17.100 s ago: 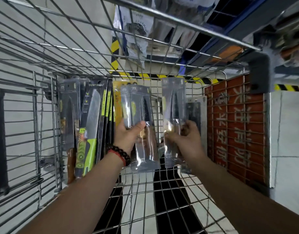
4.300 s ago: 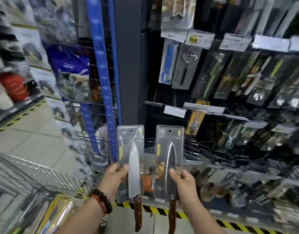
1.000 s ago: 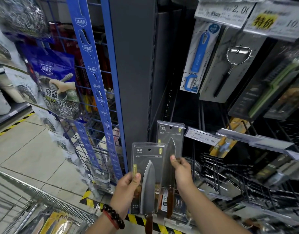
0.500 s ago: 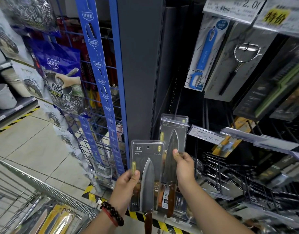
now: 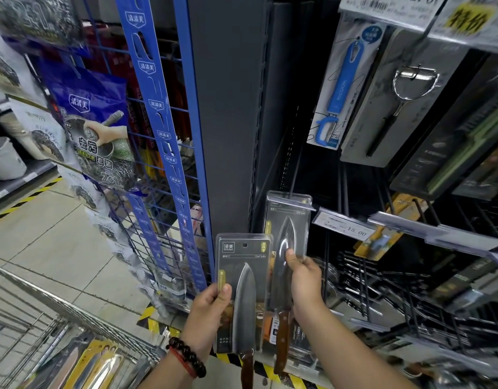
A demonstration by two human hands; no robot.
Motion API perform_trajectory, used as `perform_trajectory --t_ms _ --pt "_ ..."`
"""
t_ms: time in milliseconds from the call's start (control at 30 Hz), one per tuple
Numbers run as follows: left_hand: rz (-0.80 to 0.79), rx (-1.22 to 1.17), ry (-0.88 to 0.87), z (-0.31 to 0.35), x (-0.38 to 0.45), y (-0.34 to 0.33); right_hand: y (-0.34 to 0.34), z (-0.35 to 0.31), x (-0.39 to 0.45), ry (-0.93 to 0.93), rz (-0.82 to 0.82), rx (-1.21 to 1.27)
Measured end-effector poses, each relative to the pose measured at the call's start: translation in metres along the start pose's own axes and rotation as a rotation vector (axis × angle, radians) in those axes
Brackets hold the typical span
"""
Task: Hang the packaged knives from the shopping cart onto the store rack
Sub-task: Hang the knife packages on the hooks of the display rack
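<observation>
The dark store rack [image 5: 354, 192] fills the right side, a blue wire display [image 5: 163, 164] stands left of it, and the shopping cart [image 5: 45, 332] with more packs sits at lower left on the tiled floor [image 5: 59, 234]. The right hand [image 5: 305, 279] pinches one packaged knife [image 5: 287, 220], raised against the rack. The left hand [image 5: 211, 313] grips a second packaged knife [image 5: 242, 276] just beside it, lower.

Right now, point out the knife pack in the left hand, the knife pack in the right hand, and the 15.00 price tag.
left-hand knife pack [image 5: 243, 287], head view, blade.
right-hand knife pack [image 5: 287, 217], head view, upper card.
15.00 price tag [image 5: 343, 225], head view, label face.
</observation>
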State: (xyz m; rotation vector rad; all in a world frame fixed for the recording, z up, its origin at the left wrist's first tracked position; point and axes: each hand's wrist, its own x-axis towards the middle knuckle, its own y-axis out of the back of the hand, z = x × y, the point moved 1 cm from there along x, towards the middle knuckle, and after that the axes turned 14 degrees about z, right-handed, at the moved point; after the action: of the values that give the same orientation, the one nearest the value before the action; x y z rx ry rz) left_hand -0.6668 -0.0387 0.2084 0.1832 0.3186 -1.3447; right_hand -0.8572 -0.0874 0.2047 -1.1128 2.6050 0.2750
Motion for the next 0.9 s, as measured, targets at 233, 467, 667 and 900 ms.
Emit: perform_trajectory --t_ms 233,467,667,900 --pt "-0.011 0.031 -0.01 0.0 0.009 0.001 -0.018 0.001 0.032 -0.027 -0.142 -0.099" --pt "-0.061 0.133 -0.085 0.002 0.018 -0.002 -0.029 -0.011 0.065 0.011 -0.154 -0.191" --pt "-0.108 0.168 -0.08 0.009 0.021 -0.017 -0.035 -0.03 0.088 -0.025 -0.095 -0.39" --pt "-0.144 0.177 0.027 0.008 0.029 -0.037 -0.002 -0.021 0.042 0.024 -0.052 -0.103"
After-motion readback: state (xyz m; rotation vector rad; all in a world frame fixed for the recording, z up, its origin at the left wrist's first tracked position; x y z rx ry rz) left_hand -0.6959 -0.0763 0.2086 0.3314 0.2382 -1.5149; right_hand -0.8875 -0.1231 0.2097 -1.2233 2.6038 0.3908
